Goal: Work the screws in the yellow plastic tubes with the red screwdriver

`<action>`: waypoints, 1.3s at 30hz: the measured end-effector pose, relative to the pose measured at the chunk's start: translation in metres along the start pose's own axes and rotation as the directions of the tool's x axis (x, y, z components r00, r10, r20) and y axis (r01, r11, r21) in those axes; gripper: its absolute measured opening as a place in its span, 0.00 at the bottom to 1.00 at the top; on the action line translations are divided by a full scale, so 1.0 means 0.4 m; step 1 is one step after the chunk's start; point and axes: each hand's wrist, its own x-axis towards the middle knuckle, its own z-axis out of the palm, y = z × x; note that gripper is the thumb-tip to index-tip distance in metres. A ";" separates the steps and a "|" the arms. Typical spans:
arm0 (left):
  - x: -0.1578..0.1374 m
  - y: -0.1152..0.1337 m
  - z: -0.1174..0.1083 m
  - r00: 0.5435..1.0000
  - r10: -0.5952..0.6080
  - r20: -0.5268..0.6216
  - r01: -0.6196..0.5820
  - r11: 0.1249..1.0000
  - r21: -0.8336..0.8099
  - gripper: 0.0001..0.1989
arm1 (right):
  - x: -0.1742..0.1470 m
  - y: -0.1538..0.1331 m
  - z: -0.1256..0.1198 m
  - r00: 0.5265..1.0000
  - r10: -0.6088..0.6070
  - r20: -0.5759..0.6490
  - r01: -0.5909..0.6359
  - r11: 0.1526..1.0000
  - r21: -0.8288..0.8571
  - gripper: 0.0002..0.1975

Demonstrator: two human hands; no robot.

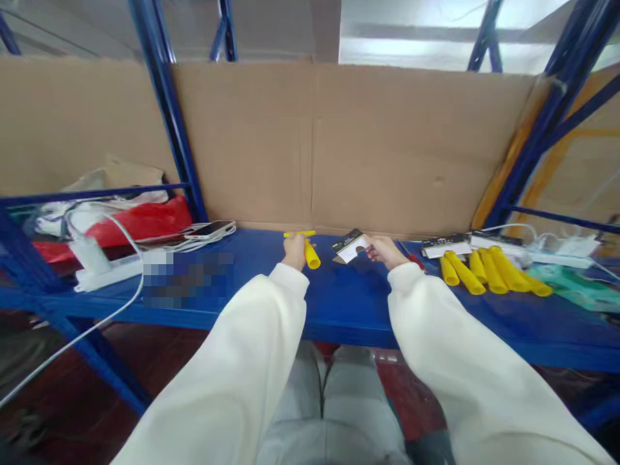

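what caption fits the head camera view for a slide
Left hand holding a yellow piece, right hand holding a black-and-white card, at a blue work surface.

A loose, cream-white, long-sleeved top of soft, thick-looking fabric is worn. Its left sleeve (232, 368) and right sleeve (465, 368) are cut wide, and their smooth, plain surfaces are broken by shallow folds and soft grey shading. At the wrists, the cloth is gathered into the narrower left cuff (289, 276) and right cuff (405, 274), both in the same cream-white, and by these the bare left hand (293, 250) and the bare right hand (386, 252) are left uncovered. Below, pale grey cloth trousers (358, 394) are seen (their lower part is hidden from view), marked by soft creases and a thin vertical seam (325, 442) near the bottom edge.
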 end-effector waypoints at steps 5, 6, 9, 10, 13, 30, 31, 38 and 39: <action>0.001 -0.013 0.002 0.999 -0.038 0.019 0.037 0.999 0.009 0.17 | 0.021 0.017 -0.051 0.988 0.017 -0.152 -0.017 1.000 -0.001 0.11; 0.003 -0.015 0.002 0.999 -0.045 0.016 0.045 0.999 0.004 0.17 | 0.029 0.024 -0.058 0.985 0.017 -0.169 -0.020 1.000 -0.020 0.08; 0.008 -0.018 0.002 0.998 -0.066 0.003 0.066 0.998 -0.003 0.20 | 0.057 0.046 -0.070 0.966 -0.038 -0.256 -0.017 0.978 -0.206 0.11; 0.009 -0.019 0.002 0.998 -0.070 0.003 0.070 0.998 0.003 0.21 | 0.066 0.053 -0.072 0.953 -0.094 -0.286 -0.002 0.948 -0.317 0.16; 0.010 -0.020 0.002 0.997 -0.078 0.022 0.077 0.996 0.037 0.22 | 0.081 0.067 -0.073 0.936 -0.287 -0.205 0.088 0.754 -0.651 0.18; -0.027 -0.028 0.014 0.972 -0.133 0.194 0.083 0.965 0.249 0.27 | 0.113 0.078 -0.028 0.985 -0.006 0.174 0.164 0.369 -0.915 0.26; -0.030 -0.030 0.015 0.968 -0.139 0.208 0.080 0.961 0.266 0.29 | 0.123 0.080 -0.028 0.985 -0.004 0.170 0.159 0.369 -0.916 0.26; -0.031 -0.050 0.019 0.923 -0.158 0.350 0.034 0.942 0.335 0.39 | 0.156 0.083 -0.026 0.988 0.033 0.153 0.132 0.352 -0.927 0.30; -0.029 -0.053 0.019 0.917 -0.152 0.369 0.021 0.942 0.335 0.40 | 0.155 0.083 -0.026 0.987 0.031 0.157 0.137 0.346 -0.928 0.30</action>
